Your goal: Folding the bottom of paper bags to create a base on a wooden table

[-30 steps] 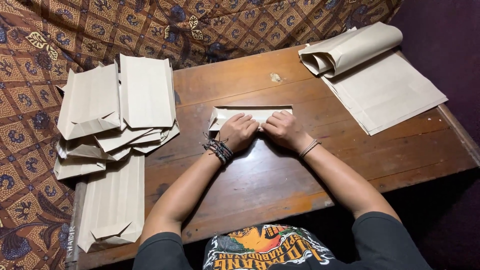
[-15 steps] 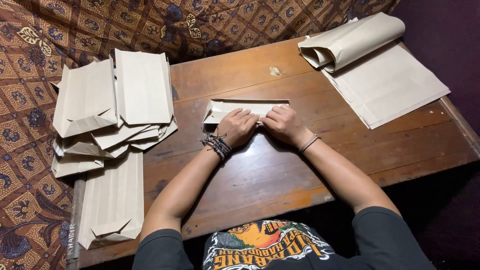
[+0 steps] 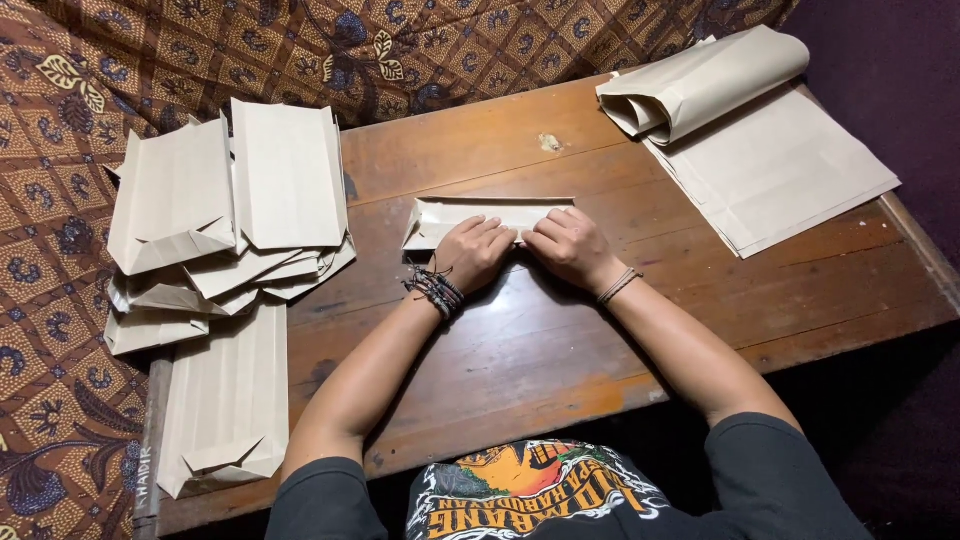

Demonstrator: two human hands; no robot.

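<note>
Pressing down on a long, narrow folded paper piece [image 3: 450, 212] lying across the middle of the desk [image 3: 560, 340], just beyond the knuckles. Left hand [image 3: 480, 250] on the near edge toward the piece's left end, right hand [image 3: 570, 245] touching it close beside, toward the right end, the two almost meeting. Neither grip wrapped around anything: fingers bent, tips bearing flat on the paper, pinning rather than grasping it; underside of the fingers hidden. Judged from this, a crease being set along the near long edge, with the left end already turned into an angled flap. Next move, by the look of it, calling for even pressure along the fold, the edges kept lined up, and one hand holding the piece against sliding on the smooth wood. To the left, a pile of folded paper bags [image 3: 230, 200] overhanging the desk onto a patterned cloth [image 3: 60, 300]. At the far right, well apart, a stack of flat sheets [image 3: 790, 170] with curled sheets [image 3: 710, 80] lying on top.
</note>
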